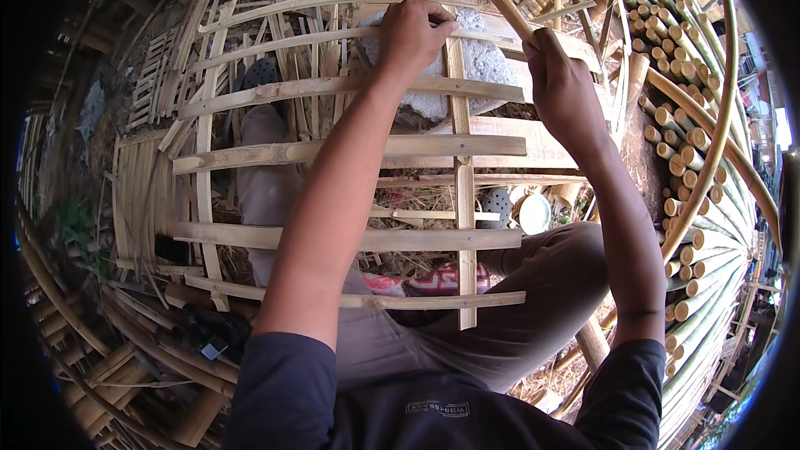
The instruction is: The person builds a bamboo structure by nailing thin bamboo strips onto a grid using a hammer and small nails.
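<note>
Gripped the dark-headed, wooden-handled hammer (510, 12), upper right, in the right hand (557, 83), slanted up-left; pinched with the left hand (417, 33), on what unclear, nearer the top crossing of the mid-frame pale split-bamboo lattice (417, 147).

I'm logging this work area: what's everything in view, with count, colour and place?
Hammer: one, dark head, tan handle, upper centre
Crosswise slats: six, tan, middle
Lengthwise strips: two, tan, crossing the slats
Stone: one, grey, under upper slats
Boards: several, pale, below stone
Loose strips: many, tan, left
Cut poles: many, tan and green, right
Round object: one, whitish, right of centre
Left hand: one, bare, at top slat
Right hand: one, bare, gripping hammer
Legs: two, grey-brown trousers, lower centre
</note>
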`<state>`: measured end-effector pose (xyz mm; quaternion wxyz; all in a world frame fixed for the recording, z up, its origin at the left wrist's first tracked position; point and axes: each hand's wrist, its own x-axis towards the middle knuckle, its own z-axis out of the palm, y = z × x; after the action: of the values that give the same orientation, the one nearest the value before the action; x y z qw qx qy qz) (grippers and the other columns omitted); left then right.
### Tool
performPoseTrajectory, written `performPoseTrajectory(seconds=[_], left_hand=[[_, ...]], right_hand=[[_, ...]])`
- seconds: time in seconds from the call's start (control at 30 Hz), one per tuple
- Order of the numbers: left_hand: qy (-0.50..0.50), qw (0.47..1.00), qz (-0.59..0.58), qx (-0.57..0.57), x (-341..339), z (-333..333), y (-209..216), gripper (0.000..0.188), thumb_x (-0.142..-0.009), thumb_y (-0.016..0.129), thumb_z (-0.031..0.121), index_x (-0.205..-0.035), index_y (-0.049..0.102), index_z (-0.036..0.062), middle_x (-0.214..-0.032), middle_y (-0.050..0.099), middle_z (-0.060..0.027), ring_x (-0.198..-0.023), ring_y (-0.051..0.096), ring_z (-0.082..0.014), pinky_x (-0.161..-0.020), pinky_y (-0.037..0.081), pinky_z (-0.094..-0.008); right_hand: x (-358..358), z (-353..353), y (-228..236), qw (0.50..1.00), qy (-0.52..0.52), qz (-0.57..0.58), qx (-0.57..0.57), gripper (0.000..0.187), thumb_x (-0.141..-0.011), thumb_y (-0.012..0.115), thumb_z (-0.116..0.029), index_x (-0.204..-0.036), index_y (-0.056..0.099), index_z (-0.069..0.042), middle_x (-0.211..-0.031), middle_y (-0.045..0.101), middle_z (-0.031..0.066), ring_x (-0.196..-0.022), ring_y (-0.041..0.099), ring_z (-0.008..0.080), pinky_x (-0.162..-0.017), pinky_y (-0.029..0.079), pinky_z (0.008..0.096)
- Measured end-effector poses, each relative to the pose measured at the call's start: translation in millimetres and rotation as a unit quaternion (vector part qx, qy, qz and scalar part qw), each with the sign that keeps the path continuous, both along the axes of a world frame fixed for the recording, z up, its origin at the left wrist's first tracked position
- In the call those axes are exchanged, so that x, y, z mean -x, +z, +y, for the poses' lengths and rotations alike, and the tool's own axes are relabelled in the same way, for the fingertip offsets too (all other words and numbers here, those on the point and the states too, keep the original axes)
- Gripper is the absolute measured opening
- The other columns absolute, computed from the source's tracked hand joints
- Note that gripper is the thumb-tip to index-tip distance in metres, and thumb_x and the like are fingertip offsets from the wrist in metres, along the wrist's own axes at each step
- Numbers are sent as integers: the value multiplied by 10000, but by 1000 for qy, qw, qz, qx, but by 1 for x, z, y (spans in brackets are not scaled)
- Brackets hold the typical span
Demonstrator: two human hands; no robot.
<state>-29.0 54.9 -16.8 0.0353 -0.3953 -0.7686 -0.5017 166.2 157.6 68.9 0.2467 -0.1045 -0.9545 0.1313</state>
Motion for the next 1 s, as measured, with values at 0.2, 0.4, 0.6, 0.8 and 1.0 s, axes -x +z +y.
performPoseTrajectory(seconds=[0.2, 0.4, 0.6, 0.8, 1.0], left_hand=[[13, 1000, -2, 14, -2, 0, 1, 209, -791, 786, 277, -854, 771, 78, -787, 736, -95, -743, 704, -228, -718, 534, -353], [11, 1000, -5, 22, -5, 0, 5, 193, -780, 799, 259, -848, 774, 80, -793, 741, -84, -747, 706, -220, -721, 539, -350], [11, 1000, 0, 9, -1, -1, -1, 196, -770, 805, 268, -841, 777, 87, -792, 741, -85, -747, 707, -220, -716, 537, -347], [13, 1000, -14, 19, -2, -2, 1, 212, -771, 802, 289, -839, 777, 89, -791, 742, -84, -741, 706, -221, -710, 536, -346], [16, 999, -2, 32, 1, 0, -2, 218, -763, 807, 296, -837, 778, 93, -793, 743, -83, -742, 706, -222, -710, 536, -352]], right_hand=[[1, 0, 3, 999, -1, -50, -4, 115, -1007, 511, -154, -1020, 501, -40, -630, 620, 212, -606, 624, 441, -527, 471, 526], [4, 6, 8, 999, 2, -49, 17, 157, -1009, 493, -178, -1034, 550, -34, -729, 655, 224, -654, 631, 453, -571, 470, 538], [11, 1, 32, 997, -35, -15, 62, 217, -1018, 489, -219, -1004, 570, -18, -737, 650, 239, -695, 633, 458, -611, 478, 519], [18, 19, 29, 995, -30, -83, 46, 238, -1017, 489, -232, -1030, 594, -19, -771, 656, 251, -740, 640, 459, -650, 483, 524], [15, 22, 37, 985, -7, -170, 1, 270, -1025, 473, -251, -1036, 602, -15, -824, 659, 264, -800, 649, 447, -697, 485, 524]])
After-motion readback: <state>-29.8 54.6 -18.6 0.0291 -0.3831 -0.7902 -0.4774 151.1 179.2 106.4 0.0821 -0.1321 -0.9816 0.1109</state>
